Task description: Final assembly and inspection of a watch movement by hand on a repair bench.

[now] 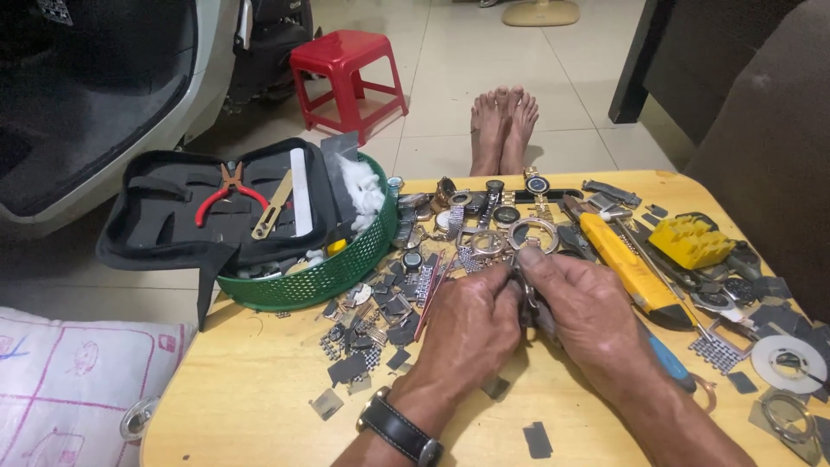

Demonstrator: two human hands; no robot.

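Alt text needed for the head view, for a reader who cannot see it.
Two hands, left hand and right hand, pinch a small metal watch part over a wooden table strewn with watches, beside a green basket and yellow utility knife.

Left hand [471, 324] and right hand [588, 311] pinching a small metal watch part [526, 290], wooden table [259, 389], green basket [333, 272]

Shiny metal watch part [525, 290] between my fingers, smooth wooden table [259, 406], green plastic basket [333, 272], glossy yellow plastic knife [624, 264].
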